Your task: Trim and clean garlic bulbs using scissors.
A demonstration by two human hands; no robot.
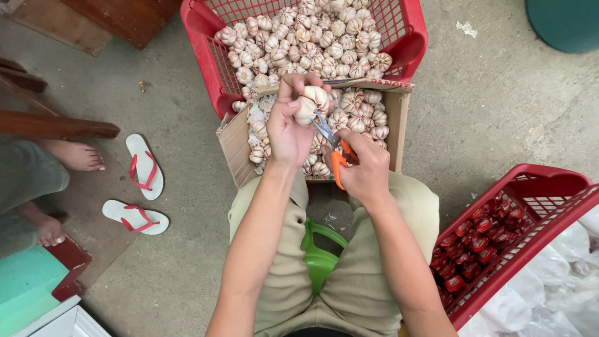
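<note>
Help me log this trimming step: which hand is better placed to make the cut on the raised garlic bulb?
Right. The right hand grips the orange-handled scissors, blades pointing at the garlic bulb. The left hand only holds that bulb up.

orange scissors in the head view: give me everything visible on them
The scissors are small, with bright orange handles that look plastic and short grey metal blades. The right hand grips the handles, fingers wrapped over them, hiding most of the loops. The blades point up and left, slightly parted, tips at the base of the garlic bulb that the left hand holds above the cardboard box. Whether they touch the bulb is unclear.
</note>
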